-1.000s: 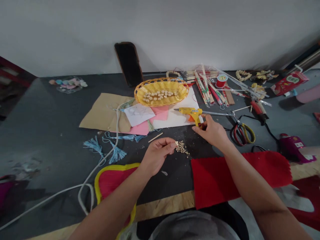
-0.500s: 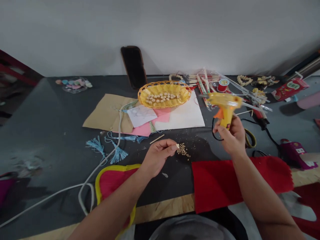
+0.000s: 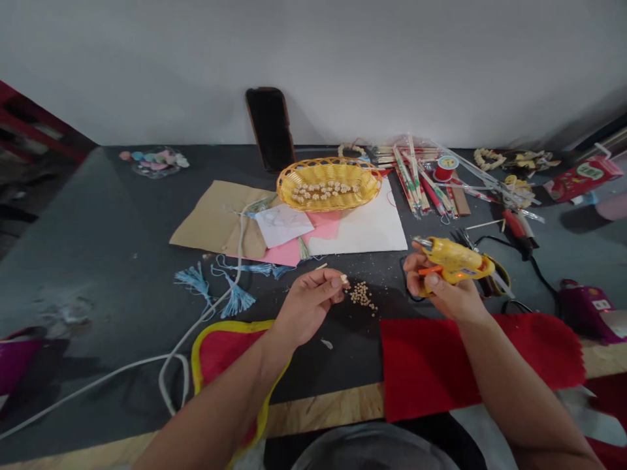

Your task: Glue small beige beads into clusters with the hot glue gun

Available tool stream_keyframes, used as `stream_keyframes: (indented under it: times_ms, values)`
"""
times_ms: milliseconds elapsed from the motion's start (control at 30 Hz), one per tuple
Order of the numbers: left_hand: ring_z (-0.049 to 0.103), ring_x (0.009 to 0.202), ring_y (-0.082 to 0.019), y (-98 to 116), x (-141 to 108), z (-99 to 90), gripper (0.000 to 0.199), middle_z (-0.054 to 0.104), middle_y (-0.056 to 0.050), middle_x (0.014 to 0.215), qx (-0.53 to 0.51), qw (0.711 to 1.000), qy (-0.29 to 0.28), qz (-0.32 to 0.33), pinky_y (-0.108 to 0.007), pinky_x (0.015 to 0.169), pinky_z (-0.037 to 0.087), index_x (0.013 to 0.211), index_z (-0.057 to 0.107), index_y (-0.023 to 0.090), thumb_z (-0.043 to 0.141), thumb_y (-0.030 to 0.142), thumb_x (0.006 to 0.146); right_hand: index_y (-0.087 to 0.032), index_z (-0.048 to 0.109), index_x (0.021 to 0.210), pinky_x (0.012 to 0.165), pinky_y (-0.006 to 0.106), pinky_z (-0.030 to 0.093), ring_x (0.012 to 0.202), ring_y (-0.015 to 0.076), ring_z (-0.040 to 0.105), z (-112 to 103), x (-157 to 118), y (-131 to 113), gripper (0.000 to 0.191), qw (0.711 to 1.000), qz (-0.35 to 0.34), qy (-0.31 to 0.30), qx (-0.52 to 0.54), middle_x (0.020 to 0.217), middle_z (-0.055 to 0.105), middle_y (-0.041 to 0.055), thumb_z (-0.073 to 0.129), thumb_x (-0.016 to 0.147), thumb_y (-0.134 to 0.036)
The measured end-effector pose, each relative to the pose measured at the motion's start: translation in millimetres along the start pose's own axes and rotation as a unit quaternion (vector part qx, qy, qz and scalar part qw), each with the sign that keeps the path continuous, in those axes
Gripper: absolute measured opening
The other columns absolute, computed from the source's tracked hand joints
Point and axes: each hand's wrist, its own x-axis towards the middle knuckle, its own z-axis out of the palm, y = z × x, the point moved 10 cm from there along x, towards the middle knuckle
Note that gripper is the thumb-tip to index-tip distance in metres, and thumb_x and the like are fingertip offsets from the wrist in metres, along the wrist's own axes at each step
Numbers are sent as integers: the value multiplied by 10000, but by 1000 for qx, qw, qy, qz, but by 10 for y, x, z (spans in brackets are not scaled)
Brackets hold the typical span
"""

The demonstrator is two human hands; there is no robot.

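Between thumb and fingertips, my left hand (image 3: 313, 297) pinches a small pale piece (image 3: 343, 279). Just right of it, a scatter of tiny tan beads (image 3: 361, 295) lies on the dark table. My right hand (image 3: 441, 290) is wrapped round the handle of a yellow glue gun (image 3: 458, 259), whose metal nozzle points left and whose orange trigger is under the fingers. Behind my left hand stands a yellow woven basket (image 3: 329, 175) with several small pale clusters inside.
Blue tassels (image 3: 238, 301) and a white cord (image 3: 189, 336) lie left. Red cloth (image 3: 421, 365) spreads at the front right. Behind are paper sheets (image 3: 377, 228), a leaning phone (image 3: 271, 127), wrapped sticks (image 3: 414, 179) and a red thread spool (image 3: 445, 169).
My right hand has lowered the glue gun and tilted it, nozzle still leftward. My left hand keeps its pinch on the pale piece. The whole view has shifted slightly.
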Motion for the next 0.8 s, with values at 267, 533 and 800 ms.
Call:
stream_keyframes:
  times_ms: [267, 533, 800]
  values:
    - [470, 547, -64, 11, 13, -56, 177, 656, -12, 693, -12, 1000, 15, 0, -226, 563, 370, 647, 704, 142, 840, 254, 629, -175, 630, 813, 529, 288, 430, 553, 130, 485, 196, 5, -30, 324, 995, 33, -62, -76, 625, 558, 13, 519, 933, -455]
    - [473, 543, -63, 37, 11, -69, 184, 654, -10, 679, -9, 1000, 17, 9, -223, 578, 384, 640, 700, 140, 834, 267, 638, -201, 597, 1005, 465, 266, 331, 518, 122, 423, 320, -63, 36, 374, 995, 36, -96, 17, 638, 522, 3, 445, 941, -537]
    - [459, 550, -68, 52, 10, -76, 199, 642, -11, 674, -3, 1000, 23, 13, -226, 572, 385, 623, 690, 135, 842, 263, 620, -219, 579, 935, 480, 261, 322, 504, 112, 377, 378, -86, 56, 375, 992, 38, -115, 35, 617, 473, -16, 395, 959, -545]
